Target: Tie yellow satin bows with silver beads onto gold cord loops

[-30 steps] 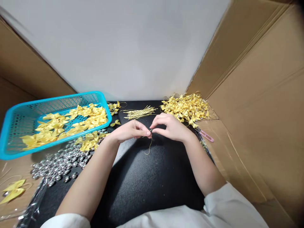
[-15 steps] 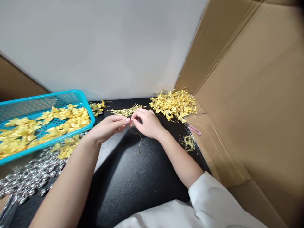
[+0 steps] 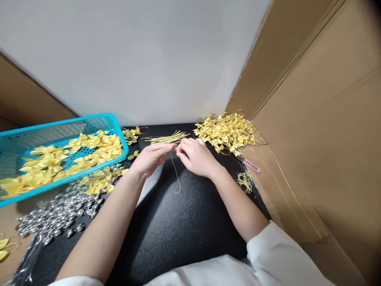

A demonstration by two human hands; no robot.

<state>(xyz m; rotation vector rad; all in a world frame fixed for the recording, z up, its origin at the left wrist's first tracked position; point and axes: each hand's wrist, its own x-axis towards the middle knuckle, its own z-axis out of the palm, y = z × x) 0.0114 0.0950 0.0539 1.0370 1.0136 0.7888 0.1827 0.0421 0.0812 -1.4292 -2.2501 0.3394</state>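
- Gold cord [image 3: 176,173] dangles beneath the left hand [image 3: 150,159], above the black surface [image 3: 172,226].
- Left hand pinches it.
- Right hand [image 3: 197,157] curls close by; cannot tell whether it grips anything.

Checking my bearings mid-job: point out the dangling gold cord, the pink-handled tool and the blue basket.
Gold cord [image 3: 176,173], head view: middle of its hanging length.
Pink-handled tool [image 3: 252,165], head view: middle of its handle.
Blue basket [image 3: 122,137], head view: rim, short end.

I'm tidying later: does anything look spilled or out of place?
Silver beads lie scattered beside the blue basket, uncontained; a yellow bow at the lower left edge sits apart from the others; and pale thread scraps lie tangled near the pink-handled tool.
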